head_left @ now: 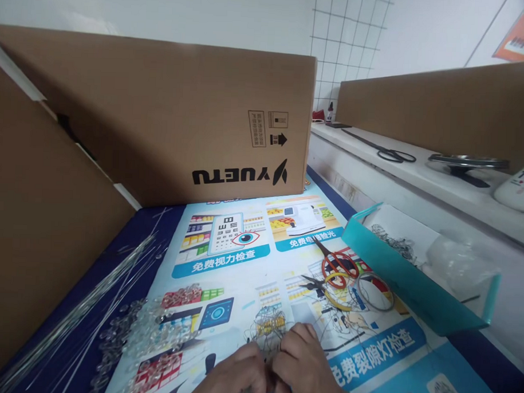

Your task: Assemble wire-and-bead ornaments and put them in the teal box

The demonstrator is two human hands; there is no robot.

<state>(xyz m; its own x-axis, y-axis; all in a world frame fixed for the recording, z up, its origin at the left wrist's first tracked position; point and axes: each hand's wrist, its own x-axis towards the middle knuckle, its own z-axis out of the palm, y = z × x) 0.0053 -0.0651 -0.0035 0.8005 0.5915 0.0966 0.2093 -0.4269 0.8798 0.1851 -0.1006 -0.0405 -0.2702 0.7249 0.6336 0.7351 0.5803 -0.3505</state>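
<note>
My left hand (pixel 238 372) and my right hand (pixel 301 363) meet at the bottom middle, knuckles nearly touching. Both have their fingers curled in a pinch, and whatever lies between them is hidden. Just beyond the fingertips sits a loose tangle of thin wire (pixel 266 325). A second tangle of wire pieces (pixel 343 328) lies to the right of my right hand. Clear beads (pixel 158 330) are spread in a heap to the left. Behind the right-hand tangle are red-handled scissors (pixel 340 267), yellow-handled pliers (pixel 341 302) and a wire coil (pixel 375 292).
Long straight wires (pixel 108 288) lie at the left. A printed poster (pixel 250 276) covers the table. A turquoise box (pixel 413 288) holds wire bits and a plastic bag. Cardboard boxes (pixel 183 113) stand behind and left. Black scissors (pixel 394 155) rest on a white ledge (pixel 422 167).
</note>
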